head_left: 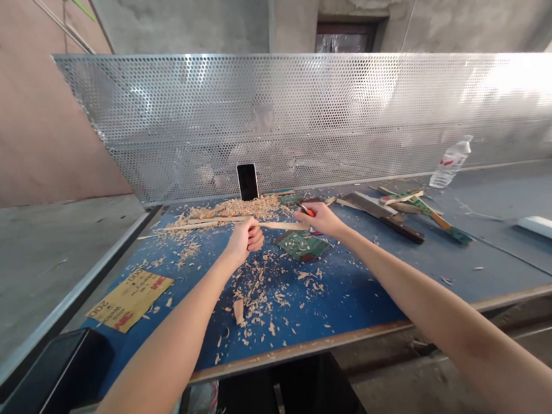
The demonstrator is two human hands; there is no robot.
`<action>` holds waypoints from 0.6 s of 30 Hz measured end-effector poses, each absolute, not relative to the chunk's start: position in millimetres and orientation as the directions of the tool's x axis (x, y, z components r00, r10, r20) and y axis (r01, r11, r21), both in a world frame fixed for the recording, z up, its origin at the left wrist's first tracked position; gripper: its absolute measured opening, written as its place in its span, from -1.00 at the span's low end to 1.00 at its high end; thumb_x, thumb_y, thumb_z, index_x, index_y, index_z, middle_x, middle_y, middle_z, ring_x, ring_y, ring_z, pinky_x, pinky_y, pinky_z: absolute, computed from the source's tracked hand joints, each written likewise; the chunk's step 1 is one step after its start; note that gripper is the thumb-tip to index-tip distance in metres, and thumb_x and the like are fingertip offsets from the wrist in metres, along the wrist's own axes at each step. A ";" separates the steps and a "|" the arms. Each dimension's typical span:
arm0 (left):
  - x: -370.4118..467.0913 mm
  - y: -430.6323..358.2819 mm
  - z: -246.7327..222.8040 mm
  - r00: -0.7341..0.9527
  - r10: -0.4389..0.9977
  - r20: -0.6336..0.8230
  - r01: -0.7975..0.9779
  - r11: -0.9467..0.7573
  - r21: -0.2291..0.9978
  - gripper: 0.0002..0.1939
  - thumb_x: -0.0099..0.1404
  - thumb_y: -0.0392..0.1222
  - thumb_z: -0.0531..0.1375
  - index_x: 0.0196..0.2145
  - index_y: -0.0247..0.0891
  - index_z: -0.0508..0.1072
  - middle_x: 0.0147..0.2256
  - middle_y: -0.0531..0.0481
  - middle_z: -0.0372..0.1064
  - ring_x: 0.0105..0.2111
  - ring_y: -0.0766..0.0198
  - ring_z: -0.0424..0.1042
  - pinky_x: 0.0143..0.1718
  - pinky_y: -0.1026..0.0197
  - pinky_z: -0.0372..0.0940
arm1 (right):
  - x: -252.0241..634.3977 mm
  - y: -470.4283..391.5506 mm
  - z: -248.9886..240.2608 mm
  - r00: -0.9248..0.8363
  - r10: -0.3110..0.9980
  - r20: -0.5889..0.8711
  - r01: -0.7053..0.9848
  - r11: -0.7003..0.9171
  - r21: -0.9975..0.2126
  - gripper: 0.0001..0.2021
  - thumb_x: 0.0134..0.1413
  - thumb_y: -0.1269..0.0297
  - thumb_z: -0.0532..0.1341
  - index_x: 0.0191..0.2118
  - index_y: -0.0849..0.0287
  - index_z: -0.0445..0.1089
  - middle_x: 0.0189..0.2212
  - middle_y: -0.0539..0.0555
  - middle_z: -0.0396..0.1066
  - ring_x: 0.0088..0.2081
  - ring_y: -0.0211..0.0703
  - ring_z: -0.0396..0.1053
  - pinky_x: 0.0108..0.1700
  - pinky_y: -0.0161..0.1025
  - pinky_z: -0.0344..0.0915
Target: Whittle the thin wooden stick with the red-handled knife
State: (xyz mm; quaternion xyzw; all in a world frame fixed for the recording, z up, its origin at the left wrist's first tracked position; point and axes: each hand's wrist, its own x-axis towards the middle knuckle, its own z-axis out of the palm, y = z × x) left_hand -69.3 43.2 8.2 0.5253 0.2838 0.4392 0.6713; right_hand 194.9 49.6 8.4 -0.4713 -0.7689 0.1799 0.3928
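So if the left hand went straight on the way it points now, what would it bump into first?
Probably the heaped wood shavings just beyond the left hand, with the perforated metal panel behind them, though depth is hard to judge in this view.

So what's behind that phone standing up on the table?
Behind the phone is the silvery metal screen full of little holes. The phone hides the bit right behind it, so I can't tell whether anything small is tucked there. Wood shavings lie at its foot.
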 end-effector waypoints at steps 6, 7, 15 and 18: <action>-79.2 51.2 12.4 0.285 0.925 0.251 -0.108 -0.229 0.967 -0.39 0.39 0.17 0.10 -0.70 -0.17 0.07 -0.76 0.16 -0.14 -0.77 0.45 -0.06 -0.68 0.28 -0.16 | 162.7 16.3 16.0 -0.598 0.787 0.150 0.486 0.506 -0.713 -0.51 0.19 -0.19 0.22 -0.50 0.15 0.27 -0.59 -0.11 0.11 -0.51 -0.33 0.02 -0.44 -0.29 -0.05; -80.9 51.4 13.8 0.278 0.917 0.286 -0.022 -0.292 0.956 -0.40 0.40 0.21 0.10 -0.67 -0.20 0.18 -0.76 0.14 -0.05 -0.75 0.43 0.00 -0.67 0.29 -0.12 | 156.9 10.2 17.0 -0.643 0.758 0.112 0.472 0.507 -0.721 -0.53 0.20 -0.17 0.21 -0.47 0.15 0.31 -0.58 -0.10 0.14 -0.51 -0.33 0.03 -0.44 -0.29 -0.04; -81.9 39.9 32.9 0.414 0.817 0.401 -0.094 -0.400 0.912 -0.51 0.43 0.24 0.10 -0.44 -0.23 0.32 -0.53 0.04 0.25 -0.63 0.39 0.19 -0.59 0.27 0.08 | 145.2 -12.0 26.1 -0.690 0.714 0.114 0.437 0.538 -0.721 -0.66 0.22 -0.05 0.26 -0.18 0.14 0.28 -0.39 -0.04 0.33 -0.42 -0.28 0.19 -0.37 -0.27 0.11; -81.5 35.5 36.2 0.426 0.802 0.419 -0.050 -0.442 0.896 -0.48 0.45 0.25 0.07 -0.48 -0.22 0.28 -0.58 0.05 0.17 -0.65 0.40 0.14 -0.63 0.27 0.02 | 149.0 -12.8 29.5 -0.643 0.752 0.150 0.475 0.544 -0.692 -0.70 0.34 -0.05 0.14 -0.18 0.10 0.22 -0.45 -0.08 0.28 -0.45 -0.27 0.20 -0.35 -0.25 0.13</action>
